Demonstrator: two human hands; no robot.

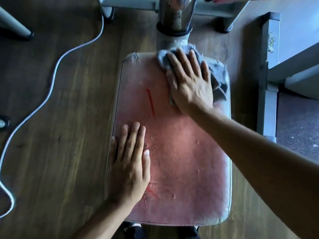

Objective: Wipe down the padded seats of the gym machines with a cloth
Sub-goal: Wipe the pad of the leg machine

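Wiping seat [181, 152] far edge: right hand [189, 83] flat on cloth [219, 75]; left hand [129, 161] flat, bracing. Next, probably sweep nearer.

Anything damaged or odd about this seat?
Yes. The seat pad is worn: a red slash left of centre, small puncture holes scattered across it, and a torn far-left corner. Droplets bead beside the left hand.

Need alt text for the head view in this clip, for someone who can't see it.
The right hand presses a grey cloth flat on the far right corner of a worn red padded seat, while the left hand rests flat near its left edge. A white cable snakes across the wooden floor.
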